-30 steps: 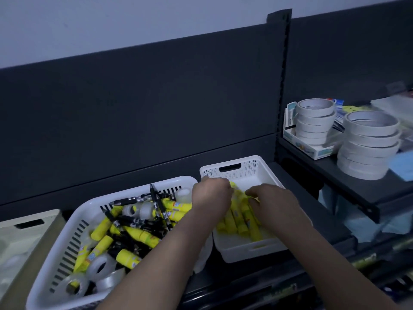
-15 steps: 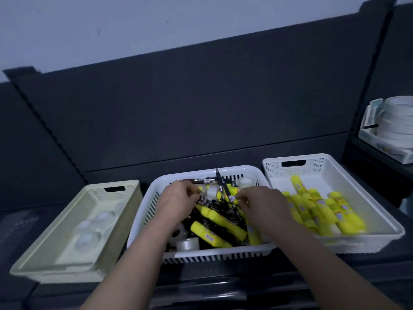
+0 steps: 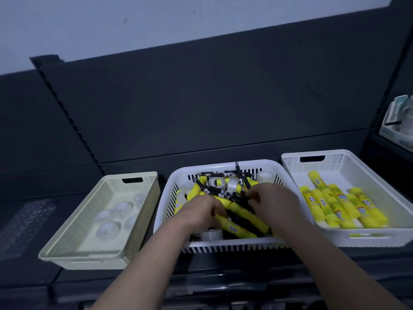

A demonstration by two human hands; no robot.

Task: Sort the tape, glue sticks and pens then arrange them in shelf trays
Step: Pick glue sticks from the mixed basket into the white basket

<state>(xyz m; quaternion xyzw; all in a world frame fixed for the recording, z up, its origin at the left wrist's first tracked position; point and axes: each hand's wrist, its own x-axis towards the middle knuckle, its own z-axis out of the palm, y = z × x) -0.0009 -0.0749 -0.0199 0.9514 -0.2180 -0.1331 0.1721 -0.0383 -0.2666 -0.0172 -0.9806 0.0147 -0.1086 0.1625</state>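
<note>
Both hands dig in the middle basket (image 3: 169, 198): left hand (image 3: 199, 212) curled on a glue stick (image 3: 232, 224), right hand (image 3: 273, 203) pinching black pens (image 3: 225, 194)

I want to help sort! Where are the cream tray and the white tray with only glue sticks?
Cream plastic tray (image 3: 146, 175): head view, back rim.
White plastic tray of yellow glue sticks (image 3: 290, 155): head view, back rim.

Shop aisle, likely stationery: dark slotted shelving (image 3: 201, 108) is backing three plastic trays (image 3: 348, 162), each holding sorted stock: glue sticks (image 3: 335, 204), tape rolls (image 3: 111, 211), pens (image 3: 214, 191).
</note>
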